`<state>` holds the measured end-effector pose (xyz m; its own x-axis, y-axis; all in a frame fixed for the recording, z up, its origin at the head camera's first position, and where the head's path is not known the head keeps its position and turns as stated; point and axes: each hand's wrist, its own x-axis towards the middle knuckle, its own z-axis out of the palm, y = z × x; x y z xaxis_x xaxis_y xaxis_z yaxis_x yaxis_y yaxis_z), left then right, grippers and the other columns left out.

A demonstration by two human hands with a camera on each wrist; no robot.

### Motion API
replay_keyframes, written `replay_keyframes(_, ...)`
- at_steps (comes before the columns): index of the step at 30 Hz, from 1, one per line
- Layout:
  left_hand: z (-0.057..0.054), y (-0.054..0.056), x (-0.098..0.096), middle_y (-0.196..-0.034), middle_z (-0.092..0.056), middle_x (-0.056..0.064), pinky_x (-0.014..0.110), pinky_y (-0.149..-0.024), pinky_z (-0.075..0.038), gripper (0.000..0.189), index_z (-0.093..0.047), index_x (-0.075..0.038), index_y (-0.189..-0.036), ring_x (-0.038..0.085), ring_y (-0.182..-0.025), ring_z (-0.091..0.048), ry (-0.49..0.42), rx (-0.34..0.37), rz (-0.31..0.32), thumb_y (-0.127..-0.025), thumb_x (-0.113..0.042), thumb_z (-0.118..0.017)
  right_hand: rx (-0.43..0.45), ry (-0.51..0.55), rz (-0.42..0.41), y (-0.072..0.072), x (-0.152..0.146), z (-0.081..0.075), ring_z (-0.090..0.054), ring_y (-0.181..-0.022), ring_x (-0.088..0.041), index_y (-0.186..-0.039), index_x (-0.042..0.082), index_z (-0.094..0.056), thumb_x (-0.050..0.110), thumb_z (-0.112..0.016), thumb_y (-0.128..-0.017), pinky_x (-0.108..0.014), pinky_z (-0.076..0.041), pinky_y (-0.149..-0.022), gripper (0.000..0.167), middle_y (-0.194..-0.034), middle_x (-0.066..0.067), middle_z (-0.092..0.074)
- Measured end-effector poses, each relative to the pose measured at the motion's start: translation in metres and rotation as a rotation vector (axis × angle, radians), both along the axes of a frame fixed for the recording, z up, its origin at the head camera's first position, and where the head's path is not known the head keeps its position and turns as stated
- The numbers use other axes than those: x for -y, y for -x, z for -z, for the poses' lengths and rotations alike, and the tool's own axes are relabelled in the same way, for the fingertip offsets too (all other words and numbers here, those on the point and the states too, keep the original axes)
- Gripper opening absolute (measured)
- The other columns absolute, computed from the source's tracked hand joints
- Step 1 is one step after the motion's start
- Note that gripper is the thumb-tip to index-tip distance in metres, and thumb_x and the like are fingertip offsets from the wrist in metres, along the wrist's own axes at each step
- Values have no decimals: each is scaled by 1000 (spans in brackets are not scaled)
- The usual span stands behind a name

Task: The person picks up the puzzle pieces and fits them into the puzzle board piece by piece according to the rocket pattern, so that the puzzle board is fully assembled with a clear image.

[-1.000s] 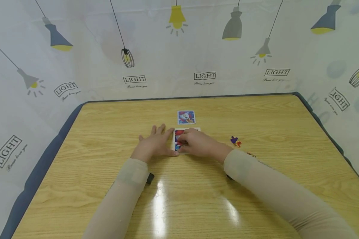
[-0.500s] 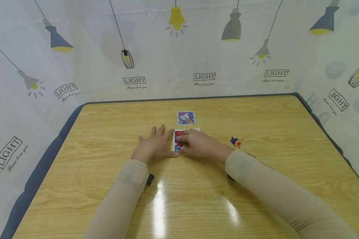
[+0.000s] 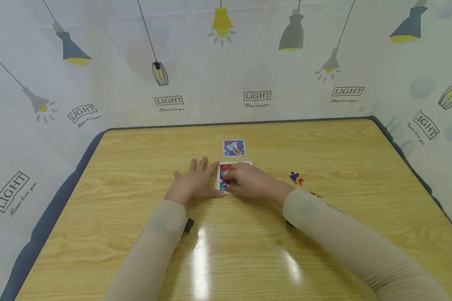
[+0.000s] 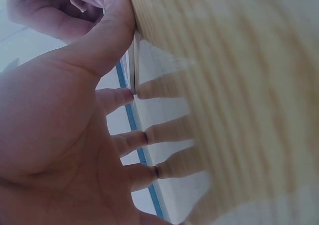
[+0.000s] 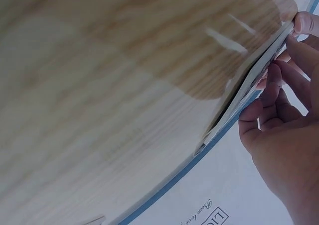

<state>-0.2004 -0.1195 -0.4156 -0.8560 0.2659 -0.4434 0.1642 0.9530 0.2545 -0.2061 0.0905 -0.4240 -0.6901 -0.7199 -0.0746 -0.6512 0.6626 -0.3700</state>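
A small jigsaw puzzle [image 3: 224,171] in a white frame tray [image 3: 218,179] lies in the middle of the table, its red and blue picture partly covered. My left hand [image 3: 196,179] spreads its straight fingers along the left side. Its thumb touches the near left corner, and a forefinger tip touches the far left corner. Over the puzzle, my right hand [image 3: 250,179] has curled fingers, with thumb and forefinger pinching at a piece in the tray. That piece is mostly hidden by the fingers. In the right wrist view the fingertips [image 5: 273,71] meet the puzzle's face, seen edge-on.
A square picture card [image 3: 234,148] lies just beyond the tray. Loose jigsaw pieces, purple [image 3: 294,177] and orange [image 3: 300,182], lie to the right. More pieces [image 3: 315,195] show partly behind the right sleeve. A printed curtain [image 3: 203,62] surrounds the wooden table [image 3: 135,154].
Both hands stay in place at the puzzle. The right fingers shift only slightly on it. The tray, card and loose pieces have not moved.
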Motion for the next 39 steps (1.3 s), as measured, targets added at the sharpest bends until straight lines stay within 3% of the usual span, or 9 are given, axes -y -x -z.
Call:
replay_keyframes(12,3,5,1,-182,9,8,89,-119,1,111,-8,-36,-173,42,-167,12,-8,35,-18,-90,-72,-71,52,37,83,3,2,1,-70,-109,-19,-128,9,-76,25,-74,-102,-38,-62,-99,31,-124,-7,-74)
replay_keyframes(14,4,6,2,-182,9,7,89,-119,0,111,-8,-36,-173,41,-167,12,-7,38,-21,-89,-72,-71,40,37,92,4,-1,-5,-70,-105,-19,-129,9,-76,26,-75,-102,-37,-62,-95,32,-121,-6,-73)
replay_keyframes(19,3,3,4,-182,8,8,89,-120,-1,110,-9,-35,-173,42,-167,11,0,19,-23,-90,-72,-71,34,53,131,9,-18,-31,-71,-113,-26,-129,9,-76,25,-76,-100,-43,-61,-101,32,-125,-9,-74)
replay_keyframes(23,5,2,5,-182,8,8,87,-121,0,110,-9,-34,-173,42,-167,10,-5,8,-24,-90,-71,-72,50,65,175,12,-46,-47,-70,-114,-31,-128,8,-75,22,-75,-101,-47,-61,-99,31,-129,-12,-73)
replay_keyframes(27,4,1,3,-182,9,8,88,-120,1,111,-9,-35,-173,42,-167,11,-12,8,-16,-89,-72,-72,52,68,207,14,-81,-53,-67,-110,-28,-131,9,-74,25,-75,-101,-47,-59,-93,33,-128,-12,-72)
replay_keyframes(33,1,1,2,-182,9,8,88,-120,0,111,-8,-34,-173,42,-167,11,-6,18,-19,-90,-71,-72,100,69,251,19,-129,-46,-64,-108,-28,-138,7,-68,27,-74,-102,-48,-57,-90,42,-126,-16,-70)
replay_keyframes(39,1,2,0,-182,9,8,88,-120,0,111,-9,-34,-173,41,-167,11,-13,18,-23,-89,-71,-72,272,81,290,22,-173,-25,-65,-116,-30,-148,9,-60,28,-76,-100,-47,-59,-93,53,-136,-18,-65)
